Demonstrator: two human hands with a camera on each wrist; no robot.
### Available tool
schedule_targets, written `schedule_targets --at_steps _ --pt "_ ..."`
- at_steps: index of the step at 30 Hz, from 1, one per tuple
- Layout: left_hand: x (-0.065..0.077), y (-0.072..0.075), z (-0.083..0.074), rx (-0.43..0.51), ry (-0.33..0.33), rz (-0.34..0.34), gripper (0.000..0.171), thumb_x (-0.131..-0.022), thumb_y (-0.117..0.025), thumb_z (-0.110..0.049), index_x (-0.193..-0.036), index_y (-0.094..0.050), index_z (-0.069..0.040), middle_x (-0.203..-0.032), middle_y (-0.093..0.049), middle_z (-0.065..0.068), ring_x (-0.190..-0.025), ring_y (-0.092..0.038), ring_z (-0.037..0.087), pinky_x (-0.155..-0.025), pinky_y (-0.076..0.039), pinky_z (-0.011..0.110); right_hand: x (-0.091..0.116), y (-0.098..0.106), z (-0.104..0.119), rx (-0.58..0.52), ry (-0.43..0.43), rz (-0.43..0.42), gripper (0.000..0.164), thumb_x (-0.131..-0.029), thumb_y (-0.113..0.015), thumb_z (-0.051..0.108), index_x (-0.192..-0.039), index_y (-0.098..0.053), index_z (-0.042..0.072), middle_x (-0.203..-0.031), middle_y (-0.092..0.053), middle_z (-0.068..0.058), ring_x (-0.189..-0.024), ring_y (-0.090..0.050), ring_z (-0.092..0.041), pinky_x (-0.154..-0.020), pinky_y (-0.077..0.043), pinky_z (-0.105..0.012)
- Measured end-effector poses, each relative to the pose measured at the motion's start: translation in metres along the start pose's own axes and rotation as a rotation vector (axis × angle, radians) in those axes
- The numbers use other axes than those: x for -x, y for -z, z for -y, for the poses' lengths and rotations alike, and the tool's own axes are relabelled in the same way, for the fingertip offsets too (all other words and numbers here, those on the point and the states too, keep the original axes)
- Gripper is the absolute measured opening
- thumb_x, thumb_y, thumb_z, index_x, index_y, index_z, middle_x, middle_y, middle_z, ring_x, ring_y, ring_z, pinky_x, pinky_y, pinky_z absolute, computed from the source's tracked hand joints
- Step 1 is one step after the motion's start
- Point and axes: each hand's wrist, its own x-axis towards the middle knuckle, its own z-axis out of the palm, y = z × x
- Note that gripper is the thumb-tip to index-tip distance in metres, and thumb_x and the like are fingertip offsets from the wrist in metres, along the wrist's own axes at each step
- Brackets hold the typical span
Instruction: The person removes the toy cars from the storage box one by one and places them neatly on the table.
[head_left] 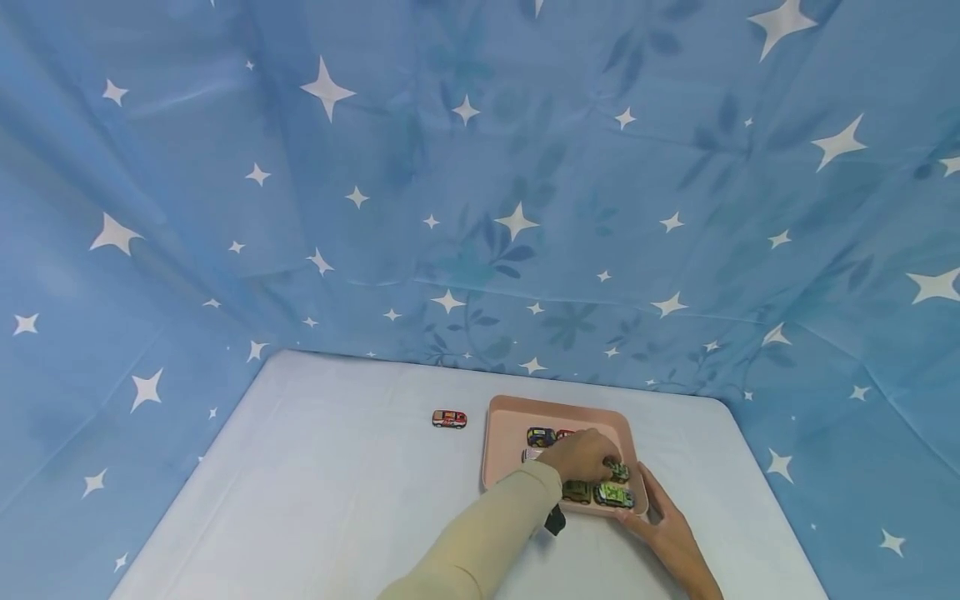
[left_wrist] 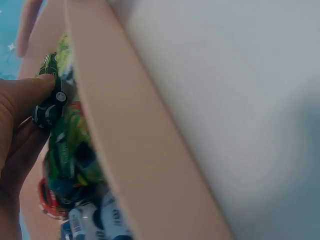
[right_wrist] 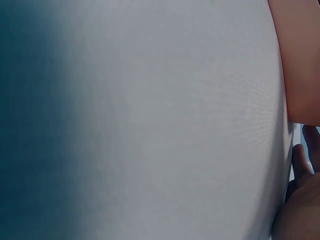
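In the head view, my left hand (head_left: 581, 457) reaches into a shallow pink tray (head_left: 504, 412). It pinches a dark green toy car (left_wrist: 46, 110) between thumb and fingers, seen side-on in the left wrist view. Below it in the tray sits a lime-green toy car (head_left: 615, 496), beside a darker green toy car (head_left: 577, 492). A black-and-yellow toy car (head_left: 540, 437) and a partly covered red toy car (head_left: 564, 434) lie farther back. My right hand (head_left: 670, 537) rests at the tray's front right corner, fingers along its outer side and thumb by the front rim.
Left of the tray, a red and white toy car (head_left: 449, 419) stands on the white tablecloth (head_left: 315, 483). Blue star-patterned curtain (head_left: 480, 167) rises behind the table and along both sides. A black object (head_left: 555, 521) shows under the left forearm, in front of the tray.
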Motion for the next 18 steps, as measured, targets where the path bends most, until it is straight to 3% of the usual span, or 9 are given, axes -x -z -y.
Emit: schedule_targets --at_steps 5,9,13,18 --pt "0.002 0.013 -0.002 -0.008 -0.044 0.005 0.023 -0.093 -0.066 -0.021 -0.114 -0.073 -0.028 -0.100 -0.067 -0.021 -0.080 -0.053 -0.010 -0.075 -0.044 0.010 0.001 0.000 0.002 -0.002 0.002 0.001 0.095 -0.088 -0.068 0.050 -0.158 -0.006 0.031 -0.161 -0.015 -0.018 -0.145 -0.013 -0.045 -0.109 -0.015 -0.070" --pt "0.009 0.023 0.001 -0.002 -0.073 0.028 0.023 -0.093 -0.065 -0.020 -0.113 -0.073 -0.028 -0.097 -0.066 -0.021 -0.075 -0.053 -0.008 -0.068 -0.043 0.011 0.001 -0.002 0.002 0.001 -0.003 0.008 0.095 -0.089 -0.067 0.050 -0.158 -0.006 0.031 -0.161 -0.015 -0.019 -0.145 -0.012 -0.046 -0.108 -0.014 -0.071" --pt "0.014 0.030 0.007 0.008 -0.078 0.037 0.022 -0.095 -0.066 -0.025 -0.116 -0.071 -0.028 -0.106 -0.066 -0.021 -0.086 -0.055 -0.011 -0.076 -0.044 0.009 0.000 -0.002 0.001 0.000 -0.023 0.017 0.095 -0.089 -0.067 0.051 -0.158 -0.004 0.034 -0.161 -0.015 -0.019 -0.145 -0.011 -0.046 -0.107 -0.014 -0.072" --pt "0.018 0.039 0.017 0.037 -0.118 0.040 0.021 -0.095 -0.066 -0.025 -0.115 -0.071 -0.025 -0.106 -0.067 -0.017 -0.089 -0.057 -0.008 -0.077 -0.045 0.010 0.001 -0.001 0.001 -0.006 -0.046 0.027 0.094 -0.089 -0.065 0.053 -0.157 -0.002 0.037 -0.161 -0.012 -0.019 -0.145 -0.009 -0.047 -0.106 -0.014 -0.073"
